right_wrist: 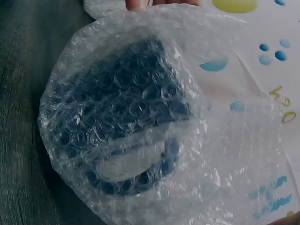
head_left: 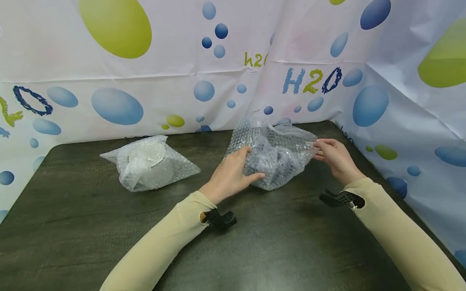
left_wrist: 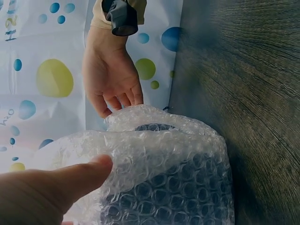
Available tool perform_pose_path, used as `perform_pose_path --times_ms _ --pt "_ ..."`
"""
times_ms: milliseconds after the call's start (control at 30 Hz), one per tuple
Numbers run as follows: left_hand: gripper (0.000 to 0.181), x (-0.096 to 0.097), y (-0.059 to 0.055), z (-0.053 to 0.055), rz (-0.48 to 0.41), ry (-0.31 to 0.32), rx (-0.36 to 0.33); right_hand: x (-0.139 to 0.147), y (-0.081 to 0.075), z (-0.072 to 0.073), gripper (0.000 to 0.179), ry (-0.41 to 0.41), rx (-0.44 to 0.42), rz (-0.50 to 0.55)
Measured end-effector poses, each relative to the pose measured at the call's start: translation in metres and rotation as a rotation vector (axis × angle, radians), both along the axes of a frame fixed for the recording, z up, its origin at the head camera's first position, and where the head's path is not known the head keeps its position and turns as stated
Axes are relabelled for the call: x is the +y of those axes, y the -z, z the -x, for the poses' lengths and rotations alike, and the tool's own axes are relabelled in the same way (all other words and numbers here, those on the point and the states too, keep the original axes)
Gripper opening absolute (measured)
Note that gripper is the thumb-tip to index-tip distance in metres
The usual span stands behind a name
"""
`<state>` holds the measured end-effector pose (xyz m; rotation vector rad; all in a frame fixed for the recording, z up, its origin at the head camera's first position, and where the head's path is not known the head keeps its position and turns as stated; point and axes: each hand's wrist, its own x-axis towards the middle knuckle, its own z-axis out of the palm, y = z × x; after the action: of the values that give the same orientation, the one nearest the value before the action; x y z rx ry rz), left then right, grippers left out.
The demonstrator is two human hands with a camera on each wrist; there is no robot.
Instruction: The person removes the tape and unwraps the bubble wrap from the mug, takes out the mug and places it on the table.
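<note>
A dark blue mug (right_wrist: 131, 89) with a loop handle shows through clear bubble wrap (head_left: 296, 141) in the right wrist view. The loose wrap bunches around it on the table. My left hand (head_left: 230, 173) lies at the bundle's left side, its thumb extended in front and its fingers reaching behind. In the left wrist view the thumb (left_wrist: 86, 178) is straight beside the wrap. With curled fingertips, my right hand (head_left: 336, 158) pinches the wrap's right edge.
To the left on the dark wooden table (head_left: 91, 234) lies a second bubble-wrapped bundle (head_left: 153, 165), with a whitish round cup-like thing inside. A white sheet (head_left: 171, 48) with printed blue and green spots hangs behind the table and along its right side.
</note>
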<state>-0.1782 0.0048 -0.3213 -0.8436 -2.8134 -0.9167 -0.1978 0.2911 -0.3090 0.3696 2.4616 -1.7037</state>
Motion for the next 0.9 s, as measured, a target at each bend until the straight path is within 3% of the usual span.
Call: perform_pose_path --times_ms 233,333,433,533,700,900 --pt "0.049 -0.011 -0.003 -0.006 -0.021 0.024 -0.007 -0.008 -0.002 -0.007 0.045 0.111 0.217 -0.179" --pt "0.044 -0.015 -0.003 -0.009 -0.026 0.056 0.009 -0.01 -0.004 -0.011 0.037 0.106 0.299 -0.237" --pt "0.042 -0.019 -0.002 -0.012 -0.012 0.089 0.046 -0.013 -0.007 -0.016 0.035 0.047 0.356 -0.314" --pt "0.04 -0.022 -0.003 -0.016 0.007 0.117 0.072 -0.018 -0.01 -0.018 0.036 -0.064 0.391 -0.412" --pt "0.038 -0.026 -0.003 -0.023 0.056 0.156 0.072 -0.026 -0.012 -0.02 0.039 -0.26 0.383 -0.475" --pt "0.036 -0.028 0.001 -0.027 0.118 0.207 0.059 -0.03 -0.011 -0.022 0.044 -0.326 0.324 -0.491"
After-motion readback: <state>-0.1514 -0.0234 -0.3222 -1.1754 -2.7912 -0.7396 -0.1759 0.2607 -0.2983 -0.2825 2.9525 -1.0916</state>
